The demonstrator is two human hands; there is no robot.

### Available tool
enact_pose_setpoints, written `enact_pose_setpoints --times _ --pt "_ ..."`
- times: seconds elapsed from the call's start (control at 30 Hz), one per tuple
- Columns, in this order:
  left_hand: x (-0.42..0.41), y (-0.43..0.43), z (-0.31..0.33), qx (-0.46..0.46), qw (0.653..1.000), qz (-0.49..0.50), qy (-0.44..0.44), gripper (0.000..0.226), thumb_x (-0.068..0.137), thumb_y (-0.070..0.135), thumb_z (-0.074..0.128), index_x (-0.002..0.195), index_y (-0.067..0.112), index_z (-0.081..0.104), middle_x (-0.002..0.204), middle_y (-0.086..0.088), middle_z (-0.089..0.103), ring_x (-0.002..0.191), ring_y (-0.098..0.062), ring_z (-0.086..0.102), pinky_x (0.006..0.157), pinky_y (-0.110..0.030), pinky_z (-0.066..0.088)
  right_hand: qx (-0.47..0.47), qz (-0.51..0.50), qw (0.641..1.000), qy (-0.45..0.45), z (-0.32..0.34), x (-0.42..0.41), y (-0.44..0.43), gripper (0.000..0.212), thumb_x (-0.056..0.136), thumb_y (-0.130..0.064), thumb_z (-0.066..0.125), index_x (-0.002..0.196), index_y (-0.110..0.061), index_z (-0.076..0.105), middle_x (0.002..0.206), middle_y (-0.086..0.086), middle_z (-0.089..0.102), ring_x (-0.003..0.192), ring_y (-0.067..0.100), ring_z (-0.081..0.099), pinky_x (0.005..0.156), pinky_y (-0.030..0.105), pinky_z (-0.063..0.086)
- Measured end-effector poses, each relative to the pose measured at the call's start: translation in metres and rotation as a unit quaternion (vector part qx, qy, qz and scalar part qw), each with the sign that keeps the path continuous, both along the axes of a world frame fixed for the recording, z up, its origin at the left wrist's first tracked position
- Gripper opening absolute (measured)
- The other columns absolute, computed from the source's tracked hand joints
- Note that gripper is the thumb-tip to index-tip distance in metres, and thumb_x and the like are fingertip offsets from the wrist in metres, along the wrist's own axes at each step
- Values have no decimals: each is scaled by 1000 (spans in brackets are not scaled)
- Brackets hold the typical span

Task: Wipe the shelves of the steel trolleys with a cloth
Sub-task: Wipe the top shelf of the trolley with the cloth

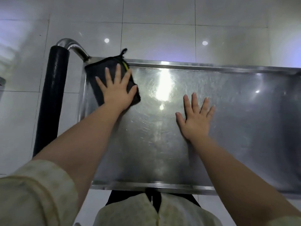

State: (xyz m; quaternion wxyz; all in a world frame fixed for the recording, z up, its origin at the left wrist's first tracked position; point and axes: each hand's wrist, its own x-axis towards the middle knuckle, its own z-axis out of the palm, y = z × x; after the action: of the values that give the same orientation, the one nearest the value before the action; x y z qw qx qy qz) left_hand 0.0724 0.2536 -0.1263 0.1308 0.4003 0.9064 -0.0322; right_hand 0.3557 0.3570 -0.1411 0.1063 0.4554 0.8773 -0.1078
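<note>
Fingers (118, 70) of left hand (116, 92): 5, spread wide and flat, palm down, pressing a cloth (97, 74); nothing gripped, no curl around the fabric.
Fingers (194, 101) of right hand (196, 120): 5, spread wide and flat, palm down on bare steel of the shelf (236, 128); holding nothing.
Cloth: dark, folded to a rough rectangle, small loop at its far edge, thin yellow-green strip along 1 side. Lies at the far left corner of the shelf, its far edge over the rim, close to the handle post.
Shelf: top tray of a steel trolley, raised rim all round, surface showing circular swirl marks and bright light reflections.
Handle (52, 95): black padded bar left of the shelf, joined by a curved steel tube at the far corner.
Sleeve (32, 193): pale, pushed up the left forearm.
Floor (162, 30): pale glossy tiles.
</note>
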Motion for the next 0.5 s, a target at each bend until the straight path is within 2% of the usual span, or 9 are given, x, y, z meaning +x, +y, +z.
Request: enact_pose_setpoints --times 0.07,0.2,0.3,0.37,0.5 --pt "36 36 1 11 999 -51 -10 69 89 68 19 152 44 4 163 4 -10 147 -39 -12 108 -72 -9 2 -1 1000 10 -1 1 2 69 95 -68 13 155 -38 -5 163 -6 -10 148 41 -11 115 63 -7" --pt "113 75 1 -3 982 -188 -12 68 89 71 10 152 46 6 164 6 -6 148 -37 -12 106 -73 -6 3 -2 999 33 -2 4 3 69 95 -63 19 156 -35 2 164 -7 -2 148 39 -9 116 62 -5" --pt "114 71 1 1 977 -212 -9 67 88 73 9 150 50 4 163 9 -5 148 -33 -11 106 -73 -7 1 3 999 44 -2 5 3 67 96 -60 19 156 -35 4 165 -7 -1 149 38 -10 116 62 -5" --pt "91 59 0 4 982 -186 -6 68 86 74 13 150 51 5 163 11 -4 149 -31 -9 107 -73 -6 3 0 999 50 -2 4 2 66 97 -61 19 156 -36 2 164 -8 -2 149 37 -11 116 61 -7" --pt "15 -2 -1 1 1000 8 -5 68 85 75 18 148 54 0 163 10 -5 149 -32 -8 105 -72 -8 8 -2 999 38 -4 4 2 67 97 -64 16 155 -37 -5 164 -8 -8 148 36 -16 116 61 -10"
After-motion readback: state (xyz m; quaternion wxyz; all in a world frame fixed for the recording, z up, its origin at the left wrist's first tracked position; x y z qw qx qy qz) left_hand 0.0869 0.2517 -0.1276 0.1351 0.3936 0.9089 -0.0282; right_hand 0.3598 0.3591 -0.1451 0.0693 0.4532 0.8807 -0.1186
